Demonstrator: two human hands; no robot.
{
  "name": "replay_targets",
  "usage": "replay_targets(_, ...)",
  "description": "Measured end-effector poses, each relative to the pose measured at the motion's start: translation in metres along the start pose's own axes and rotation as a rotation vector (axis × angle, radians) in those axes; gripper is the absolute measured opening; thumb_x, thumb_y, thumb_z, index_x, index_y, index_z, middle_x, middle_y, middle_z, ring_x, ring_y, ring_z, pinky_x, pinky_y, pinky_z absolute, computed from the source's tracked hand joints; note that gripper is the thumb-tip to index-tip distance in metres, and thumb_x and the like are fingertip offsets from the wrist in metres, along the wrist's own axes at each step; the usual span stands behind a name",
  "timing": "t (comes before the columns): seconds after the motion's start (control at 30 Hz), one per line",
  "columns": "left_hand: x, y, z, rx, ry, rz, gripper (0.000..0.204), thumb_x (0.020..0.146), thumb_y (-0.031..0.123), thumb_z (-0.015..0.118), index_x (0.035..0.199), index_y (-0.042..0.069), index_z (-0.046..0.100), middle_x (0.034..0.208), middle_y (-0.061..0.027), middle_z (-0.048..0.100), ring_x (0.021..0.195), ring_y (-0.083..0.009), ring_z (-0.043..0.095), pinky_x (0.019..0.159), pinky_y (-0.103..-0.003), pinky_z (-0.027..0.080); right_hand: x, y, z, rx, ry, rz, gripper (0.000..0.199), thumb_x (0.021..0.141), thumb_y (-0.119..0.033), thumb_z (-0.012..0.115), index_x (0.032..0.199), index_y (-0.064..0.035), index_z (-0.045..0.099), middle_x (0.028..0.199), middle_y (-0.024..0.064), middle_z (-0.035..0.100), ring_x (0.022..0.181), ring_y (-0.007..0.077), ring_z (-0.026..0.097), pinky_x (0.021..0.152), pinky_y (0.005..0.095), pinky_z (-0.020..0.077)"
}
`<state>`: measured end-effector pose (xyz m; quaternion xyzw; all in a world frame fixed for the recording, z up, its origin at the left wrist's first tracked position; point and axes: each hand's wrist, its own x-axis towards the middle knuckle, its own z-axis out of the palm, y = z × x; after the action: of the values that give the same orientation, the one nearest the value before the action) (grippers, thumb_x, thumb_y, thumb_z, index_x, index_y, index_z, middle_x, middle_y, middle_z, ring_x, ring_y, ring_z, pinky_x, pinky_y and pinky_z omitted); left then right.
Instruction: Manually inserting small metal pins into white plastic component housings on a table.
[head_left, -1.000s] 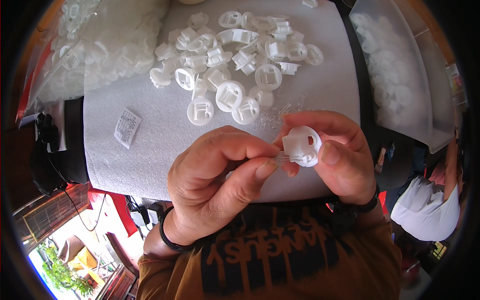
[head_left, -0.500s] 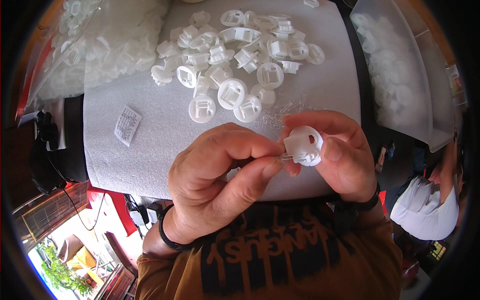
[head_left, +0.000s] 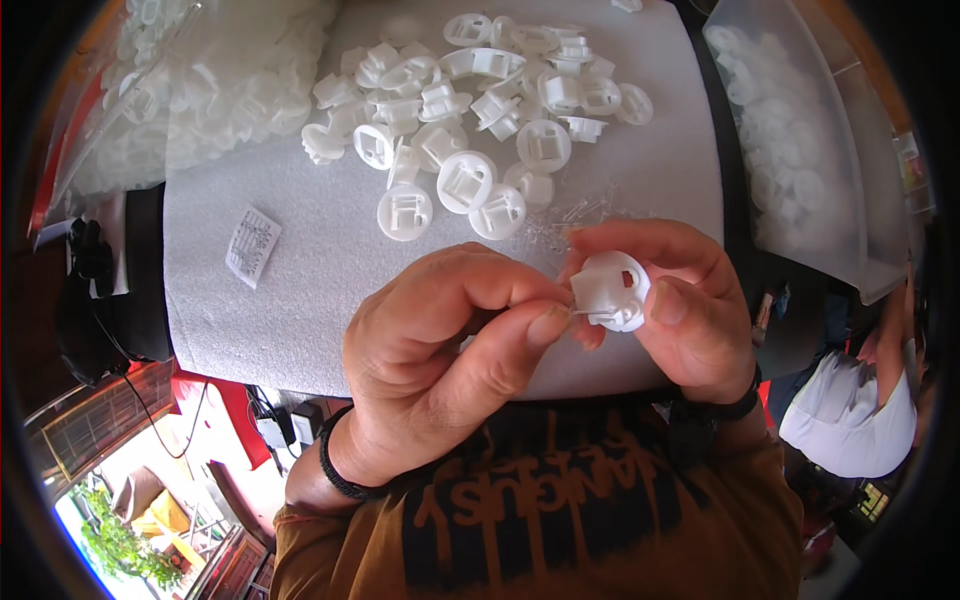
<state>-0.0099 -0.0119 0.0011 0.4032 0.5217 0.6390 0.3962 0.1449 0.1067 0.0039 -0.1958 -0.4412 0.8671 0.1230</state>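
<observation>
My right hand [head_left: 690, 310] holds a round white plastic part [head_left: 618, 285] by its rim between thumb and fingers. The part has a raised boxy block on one side and a small rectangular hole. My left hand [head_left: 455, 335] pinches a thin clear pin [head_left: 590, 313] between thumb and forefinger, its far end at the lower edge of the white part. Whether the pin sits inside the part is too small to tell. Just beyond my hands lies a scatter of similar thin clear pins [head_left: 580, 212].
A loose pile of white plastic parts [head_left: 466, 182] covers the far middle of the foam-covered table [head_left: 300, 340]. A clear bag [head_left: 230, 90] full of them lies far left, a translucent bin [head_left: 850, 240] far right. A paper slip [head_left: 254, 246] lies left. Another person [head_left: 850, 415] is at the right.
My left thumb and forefinger have shifted slightly right, closer to the white part. The right hand stays nearly in place, still gripping the part.
</observation>
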Motion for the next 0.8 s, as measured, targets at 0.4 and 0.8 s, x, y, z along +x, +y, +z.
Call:
replay_targets(0.4,-0.0016,-0.0005,-0.0008,-0.009,0.023,-0.057,0.021,0.088,0.017,0.057,0.085,-0.003,0.058,0.071,-0.0092,0.057,0.048,-0.0079,0.049,0.042,-0.019,0.038,0.0021,0.0034,-0.0001,-0.042,0.000,-0.101,0.040,0.085,-0.018,0.061,0.120,0.0006,0.052,0.094,0.0046,0.060,0.087,0.0112,0.055,0.079,0.0263,0.0434)
replay_targets(0.8,-0.0029,0.0028,-0.0009,0.034,0.034,-0.147,0.021,0.087,0.018,0.059,0.082,-0.003,0.059,0.068,-0.0064,0.056,0.048,-0.0060,0.047,0.041,-0.018,0.037,0.0039,0.0051,-0.0071,-0.467,-0.045,-0.410,0.047,0.083,-0.021,0.061,0.121,0.0031,0.048,0.115,0.0170,0.047,0.101,0.0241,0.052,0.078,0.0332,0.0466)
